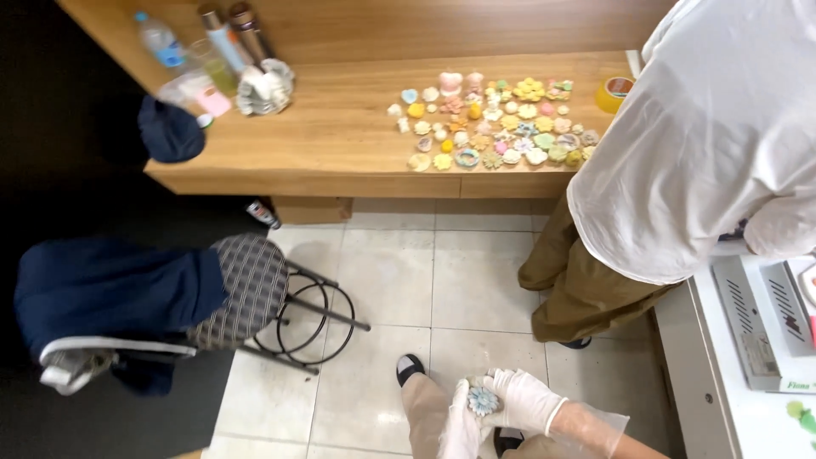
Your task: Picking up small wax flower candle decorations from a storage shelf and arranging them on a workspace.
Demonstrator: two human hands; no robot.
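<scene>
Tiled floor below, wooden bench (340, 127) of pastel trinkets beyond: my white-gloved right hand (523, 399) and left hand (461, 425) both pinch a small pale-blue flower-shaped cast ornament (483, 400), probably light, stiff, brittle, so I'd hold its rim.

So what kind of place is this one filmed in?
Probably a small craft workroom. A wooden counter holds rows of small pastel moulded pieces, the gloved right hand and left hand hold a pale blue flower piece, and a white machine sits alongside.
</scene>
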